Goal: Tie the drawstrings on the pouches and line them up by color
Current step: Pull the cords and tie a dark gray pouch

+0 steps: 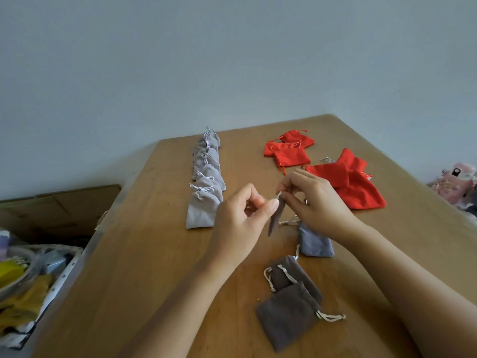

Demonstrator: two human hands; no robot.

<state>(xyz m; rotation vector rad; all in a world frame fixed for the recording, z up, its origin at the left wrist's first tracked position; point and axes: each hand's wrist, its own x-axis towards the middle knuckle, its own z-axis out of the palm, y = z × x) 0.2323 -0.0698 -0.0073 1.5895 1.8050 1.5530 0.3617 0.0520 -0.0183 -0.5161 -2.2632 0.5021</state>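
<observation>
Desk (154,254), wood, set against a pale wall. Held pouch (274,223): dark brown, seen edge-on, hanging above the middle of the desk between both hands. Left hand (240,220): fingers curled, thumb and forefinger pinching the pale cord (279,195) at the pouch's top. Right hand (317,202): fingers curled, fingertips pinching the same top from the other side. Grey row (206,182): light grey pouches, cords tied in bows, standing one behind another in a line running away from the viewer, left of the hands. Small red pouches (289,148): three, lying overlapped at the far side, cords loose. Large red pouches (353,182): an overlapping heap to the right, just beyond the right hand. Blue-grey pouch (315,244): lying flat under the right wrist, cord loose. Brown pouches (286,316): two, lying flat at the near edge, overlapping, cords untied. Off the desk: box (59,210), cardboard, left; plush toy (456,182), pink, far right.
</observation>
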